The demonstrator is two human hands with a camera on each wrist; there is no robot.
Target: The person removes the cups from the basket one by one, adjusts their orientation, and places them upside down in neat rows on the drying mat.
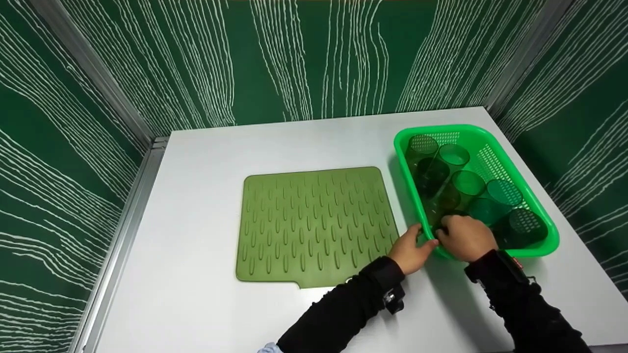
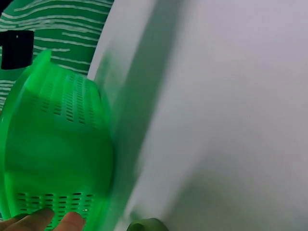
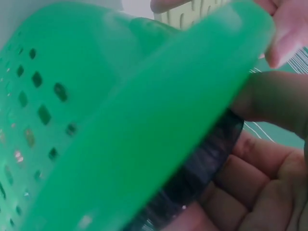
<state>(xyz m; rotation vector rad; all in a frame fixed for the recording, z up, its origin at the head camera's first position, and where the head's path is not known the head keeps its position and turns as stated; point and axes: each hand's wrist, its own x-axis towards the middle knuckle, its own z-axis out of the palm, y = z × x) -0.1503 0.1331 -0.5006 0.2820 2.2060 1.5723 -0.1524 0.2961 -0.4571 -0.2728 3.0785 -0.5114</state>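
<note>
From where I stand, the person's right hand (image 1: pixel 468 238) reaches into the near left corner of a green basket (image 1: pixel 441 129). Its thumb and curled fingers grip the edge of a dark glass (image 3: pixel 192 171), which sits inside the basket, close against the rim. The hand hides most of that glass in the head view, so I cannot tell whether it stands upright or leans. The left hand (image 1: pixel 409 250) holds the same corner from outside, thumb at the rim and fingertips against the perforated wall, probably to keep the light plastic from sliding or tipping while the other hand works.

Around the right hand, more tinted glasses crowd the basket: a teal glass (image 1: pixel 504 192) beyond it, a smoky glass (image 1: pixel 525 225) in the near right corner, and green and brown ones toward the far end. They seem packed close so that the walls and their neighbours prop them.

Left of the basket, just beside it, a ridged olive mat (image 1: pixel 314 225) lies flat with nothing on it; its ridges look meant to let water drain. All this rests on a white tabletop (image 1: pixel 196 220), enclosed by green walls (image 1: pixel 338 59) with wavering white lines.
</note>
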